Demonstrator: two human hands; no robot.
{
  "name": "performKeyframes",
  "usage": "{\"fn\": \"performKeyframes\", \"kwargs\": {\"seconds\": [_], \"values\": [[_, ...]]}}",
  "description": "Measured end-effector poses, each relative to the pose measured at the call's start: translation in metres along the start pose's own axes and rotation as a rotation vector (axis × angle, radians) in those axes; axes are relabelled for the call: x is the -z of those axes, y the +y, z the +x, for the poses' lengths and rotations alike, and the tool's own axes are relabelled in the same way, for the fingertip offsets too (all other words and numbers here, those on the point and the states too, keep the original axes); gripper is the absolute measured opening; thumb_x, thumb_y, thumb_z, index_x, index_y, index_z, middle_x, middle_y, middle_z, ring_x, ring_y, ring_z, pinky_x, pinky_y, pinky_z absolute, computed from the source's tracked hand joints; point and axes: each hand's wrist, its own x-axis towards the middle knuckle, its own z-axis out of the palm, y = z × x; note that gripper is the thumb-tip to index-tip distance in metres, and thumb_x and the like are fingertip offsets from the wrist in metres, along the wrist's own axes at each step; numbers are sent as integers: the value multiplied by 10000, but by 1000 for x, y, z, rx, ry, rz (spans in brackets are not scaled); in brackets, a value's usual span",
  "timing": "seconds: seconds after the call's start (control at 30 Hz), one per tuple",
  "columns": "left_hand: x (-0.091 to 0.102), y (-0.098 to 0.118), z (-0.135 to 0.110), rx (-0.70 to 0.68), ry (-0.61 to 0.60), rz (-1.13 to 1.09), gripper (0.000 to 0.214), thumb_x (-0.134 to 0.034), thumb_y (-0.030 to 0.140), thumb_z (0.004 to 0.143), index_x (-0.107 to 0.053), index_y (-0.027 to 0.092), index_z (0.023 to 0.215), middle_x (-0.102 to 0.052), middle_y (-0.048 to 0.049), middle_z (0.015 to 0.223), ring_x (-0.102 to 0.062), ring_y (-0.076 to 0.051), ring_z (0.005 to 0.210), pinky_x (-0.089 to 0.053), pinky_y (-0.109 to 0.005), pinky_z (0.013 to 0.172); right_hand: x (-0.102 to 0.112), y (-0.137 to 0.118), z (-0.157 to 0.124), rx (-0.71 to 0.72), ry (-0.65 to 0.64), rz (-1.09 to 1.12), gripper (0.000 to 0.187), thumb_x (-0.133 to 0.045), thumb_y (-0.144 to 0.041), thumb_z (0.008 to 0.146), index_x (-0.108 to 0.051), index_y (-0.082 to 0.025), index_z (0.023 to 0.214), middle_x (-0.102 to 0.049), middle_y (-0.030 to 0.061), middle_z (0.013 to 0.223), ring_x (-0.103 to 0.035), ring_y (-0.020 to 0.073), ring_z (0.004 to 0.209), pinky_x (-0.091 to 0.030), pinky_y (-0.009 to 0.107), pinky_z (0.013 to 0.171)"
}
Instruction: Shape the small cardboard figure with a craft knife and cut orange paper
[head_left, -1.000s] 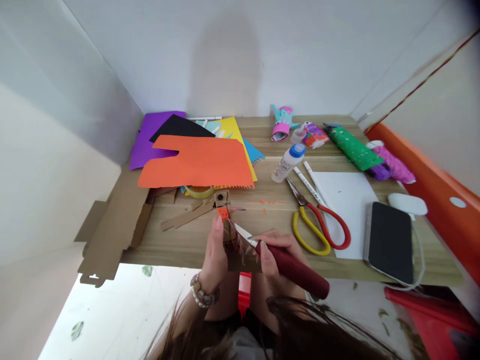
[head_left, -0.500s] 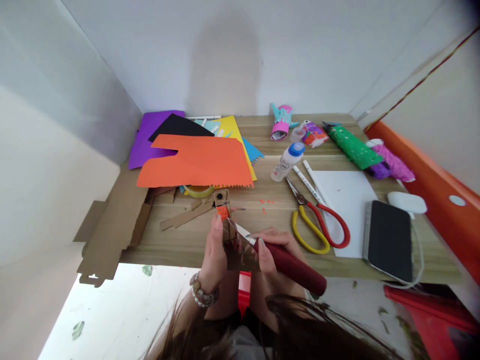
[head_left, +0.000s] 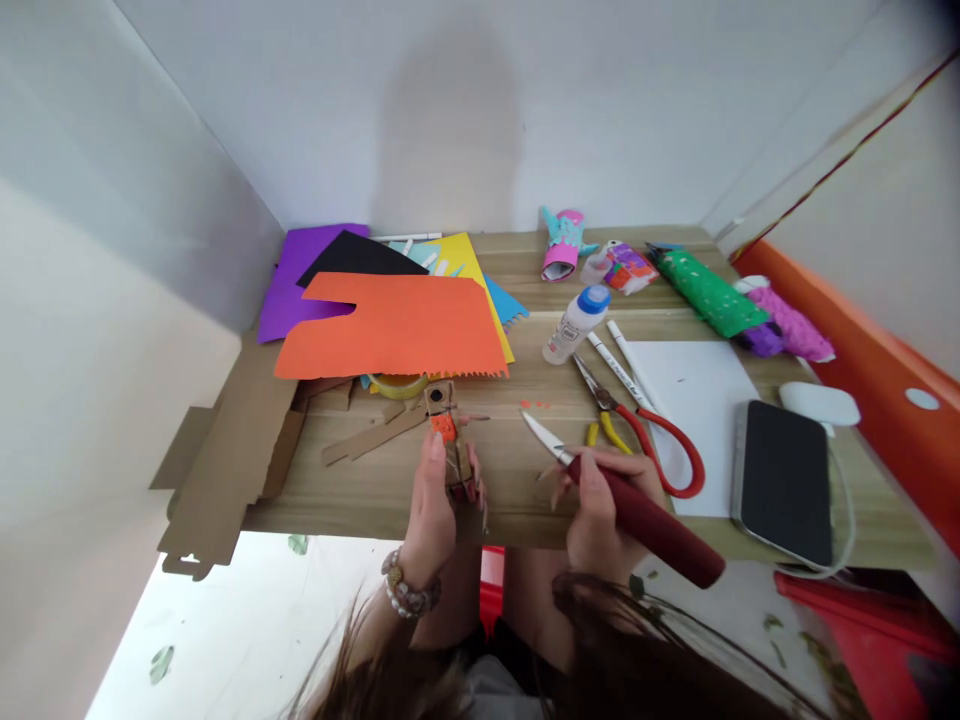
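Note:
My left hand grips a small brown cardboard figure with an orange patch and a dark round hole at its top, held upright over the near edge of the wooden table. My right hand is closed on a knife with a dark red handle; its pale blade points up and left, apart from the figure. Red and yellow scissors lie right behind this hand.
Orange, purple, black, yellow and blue paper sheets lie at the back left, brown cardboard hangs off the left edge. A glue bottle, white markers, white paper, a phone, a tape roll and coloured paper crafts stand around.
My right hand has drawn the knife away from the cardboard figure to the right, so the blade is now off it. My left hand still holds the figure in place.

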Motion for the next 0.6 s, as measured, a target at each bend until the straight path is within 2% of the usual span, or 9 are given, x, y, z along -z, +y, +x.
{"fn": "performKeyframes", "kwargs": {"seconds": [0.1,0.23,0.37,0.47,0.6], "values": [[-1,1,0,12,32,3,607,-638,744,941,-640,228,1261,-581,57,740,-492,-102,459,-461,-211,385,8,1,11,-73,32,-196,200,-798,-391,931,-715,-211,961,-721,-37,682,-600,135,399,-476,277,386],[-3,3,0,52,69,-26,620,-676,752,907,-654,230,1241,-599,56,717,-516,-106,456,-461,-209,386,12,0,17,-153,21,-336,271,-775,-461,922,-672,-216,975,-661,-59,551,-601,174,360,-510,313,414],[-4,4,1,49,70,-27,662,-710,781,859,-655,231,1224,-595,61,705,-490,-105,427,-433,-213,345,11,0,16,-173,-3,-443,269,-756,-469,918,-681,-221,990,-689,-27,639,-652,185,474,-562,340,525],[-5,5,1,38,66,-17,664,-715,780,857,-657,231,1225,-598,58,718,-484,-102,436,-440,-211,351,11,0,16,-185,-6,-446,286,-750,-484,915,-681,-219,994,-710,-8,701,-651,181,508,-561,340,545],[-3,4,1,38,63,-11,641,-707,770,875,-660,229,1216,-588,57,733,-490,-96,447,-444,-205,360,8,-5,15,-111,-21,-504,221,-763,-428,888,-693,-221,922,-727,6,735,-662,185,565,-542,321,547]]}}
